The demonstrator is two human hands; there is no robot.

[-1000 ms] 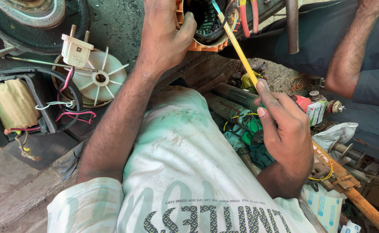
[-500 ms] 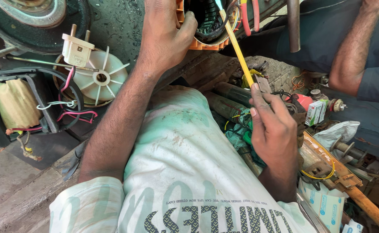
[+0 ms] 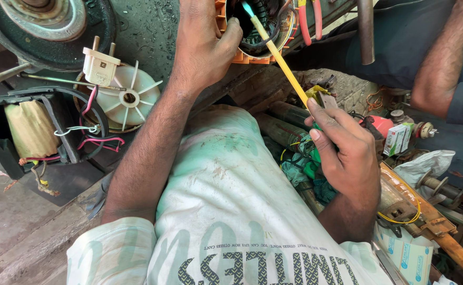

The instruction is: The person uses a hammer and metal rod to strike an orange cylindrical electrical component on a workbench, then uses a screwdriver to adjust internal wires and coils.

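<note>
Change: right hand (image 3: pixel 345 153) has been shifted slightly on the rod (image 3: pixel 280 58) since the earlier frames; the left hand has been kept on the housing.
Left hand (image 3: pixel 205 45): closed over the rim of the orange housing (image 3: pixel 258 55), thumb hooked at the opening edge.
Right hand: closed around the lower end of the yellow rod, with a small grey piece pinched at the fingertips (image 3: pixel 316 108).
Rod: slanted up and left, its pale blue tip set inside the housing among the windings.
Housing: at the top edge of view, above the person's knee.
Pliers (image 3: pixel 310 24): red handles seen just right of the housing.
Fan (image 3: pixel 128 97): white, lying left of the forearm, a white plug (image 3: pixel 100 66) beside it.
Other person: an arm (image 3: pixel 442 63) at upper right, well apart.
Box (image 3: pixel 397 138): small, white and green, near the right hand.
</note>
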